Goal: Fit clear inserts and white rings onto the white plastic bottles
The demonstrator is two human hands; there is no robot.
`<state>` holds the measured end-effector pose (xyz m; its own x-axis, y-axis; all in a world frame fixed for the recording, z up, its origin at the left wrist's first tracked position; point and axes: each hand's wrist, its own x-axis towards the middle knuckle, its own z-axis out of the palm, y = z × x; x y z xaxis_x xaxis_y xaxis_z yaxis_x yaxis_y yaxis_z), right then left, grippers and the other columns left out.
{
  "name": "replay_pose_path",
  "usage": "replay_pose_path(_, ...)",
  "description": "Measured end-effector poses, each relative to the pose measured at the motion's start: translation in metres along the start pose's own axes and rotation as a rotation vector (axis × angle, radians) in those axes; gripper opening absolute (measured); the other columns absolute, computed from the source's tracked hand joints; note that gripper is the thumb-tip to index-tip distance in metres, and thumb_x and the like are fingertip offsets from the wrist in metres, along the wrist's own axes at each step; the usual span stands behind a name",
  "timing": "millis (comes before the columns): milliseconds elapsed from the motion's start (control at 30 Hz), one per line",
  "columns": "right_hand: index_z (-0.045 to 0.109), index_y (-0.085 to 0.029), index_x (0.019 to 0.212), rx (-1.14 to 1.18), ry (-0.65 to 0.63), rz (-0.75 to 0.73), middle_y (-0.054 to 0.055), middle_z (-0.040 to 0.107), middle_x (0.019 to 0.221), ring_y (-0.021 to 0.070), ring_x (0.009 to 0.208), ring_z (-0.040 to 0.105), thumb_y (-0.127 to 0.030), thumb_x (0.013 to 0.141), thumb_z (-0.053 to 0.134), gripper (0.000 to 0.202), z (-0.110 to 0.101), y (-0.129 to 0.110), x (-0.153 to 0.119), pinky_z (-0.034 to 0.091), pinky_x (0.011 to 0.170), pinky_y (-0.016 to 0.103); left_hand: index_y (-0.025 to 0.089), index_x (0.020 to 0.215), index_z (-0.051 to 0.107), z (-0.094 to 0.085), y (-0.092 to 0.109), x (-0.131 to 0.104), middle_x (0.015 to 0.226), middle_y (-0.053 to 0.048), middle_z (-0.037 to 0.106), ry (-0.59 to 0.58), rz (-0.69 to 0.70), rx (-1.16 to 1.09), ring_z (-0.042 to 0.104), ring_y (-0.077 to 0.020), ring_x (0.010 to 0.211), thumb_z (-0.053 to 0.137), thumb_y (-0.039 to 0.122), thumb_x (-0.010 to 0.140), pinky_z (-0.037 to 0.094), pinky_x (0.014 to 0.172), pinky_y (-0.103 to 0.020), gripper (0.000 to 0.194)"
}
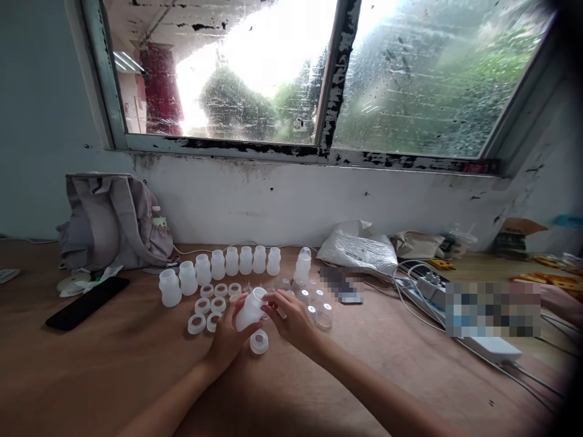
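My left hand [224, 340] is wrapped round a frosted white baby bottle [248, 312], tilted with its uncapped mouth up and to the right. The fingers of my right hand [286, 315] are closed at that bottle's rim; whether a small part sits between them I cannot tell. Just below the bottle, a white collar ring [259, 342] lies on the table. To the left are several more collar rings [197, 323], and clear domed caps [324, 318] lie to the right. Nipple tips [260, 285] show behind my hands, partly hidden.
Several uncapped bottles [232, 261] form a curved row behind, with an assembled bottle [303, 265] to their right. A black phone [88, 303] and a backpack [113, 221] are left. On the right are a silver bag [359, 249], cables, a power strip [489, 349] and another person's hand [553, 300].
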<state>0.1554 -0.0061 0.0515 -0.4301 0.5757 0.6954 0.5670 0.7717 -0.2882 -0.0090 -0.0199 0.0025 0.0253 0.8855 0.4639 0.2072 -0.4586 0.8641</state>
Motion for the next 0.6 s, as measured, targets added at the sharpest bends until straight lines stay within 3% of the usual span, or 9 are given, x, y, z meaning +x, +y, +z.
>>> replay_pose_path(133, 0.054, -0.016, 0.083, -0.132, 0.042, 0.052, 0.004, 0.059, 0.075, 0.0113, 0.058, 0.052, -0.025, 0.087, 0.039, 0.019, -0.025, 0.017, 0.026, 0.038, 0.054, 0.022, 0.024, 0.119, 0.036, -0.005, -0.001, 0.003, 0.123, -0.007, 0.042, 0.040, 0.105, 0.157, 0.036, -0.0234, 0.117, 0.060, 0.037, 0.071, 0.030, 0.097, -0.040, 0.056)
replay_pose_path(300, 0.055, -0.019, 0.087, -0.515, 0.043, 0.321, 0.003, 0.062, 0.079, 0.0144, 0.064, 0.055, -0.026, 0.084, 0.044, 0.013, -0.049, 0.057, 0.059, 0.031, 0.051, 0.021, 0.021, 0.096, 0.053, -0.007, -0.010, 0.004, 0.097, -0.005, 0.053, -0.212, 0.296, 0.383, 0.049, -0.0212, 0.095, 0.058, 0.039, 0.072, 0.040, 0.084, -0.036, 0.031)
replay_pose_path(433, 0.056, -0.020, 0.089, -0.636, -0.114, 0.468, 0.004, 0.063, 0.084, 0.0160, 0.071, 0.057, -0.024, 0.083, 0.044, 0.014, -0.037, 0.089, 0.070, 0.030, 0.053, 0.022, 0.020, 0.088, 0.056, -0.004, -0.012, 0.000, 0.090, -0.004, 0.054, -0.346, 0.315, 0.545, 0.049, -0.0200, 0.087, 0.057, 0.039, 0.072, 0.041, 0.078, -0.034, 0.025)
replay_pose_path(600, 0.057, -0.017, 0.093, -0.642, -0.243, 0.604, 0.009, 0.063, 0.088, 0.0187, 0.078, 0.058, -0.021, 0.082, 0.044, 0.018, -0.009, 0.116, 0.072, 0.032, 0.055, 0.023, 0.019, 0.083, 0.054, -0.002, -0.013, -0.004, 0.085, -0.002, 0.054, -0.391, 0.231, 0.531, 0.050, -0.0166, 0.080, 0.057, 0.032, 0.074, 0.043, 0.071, -0.028, 0.016)
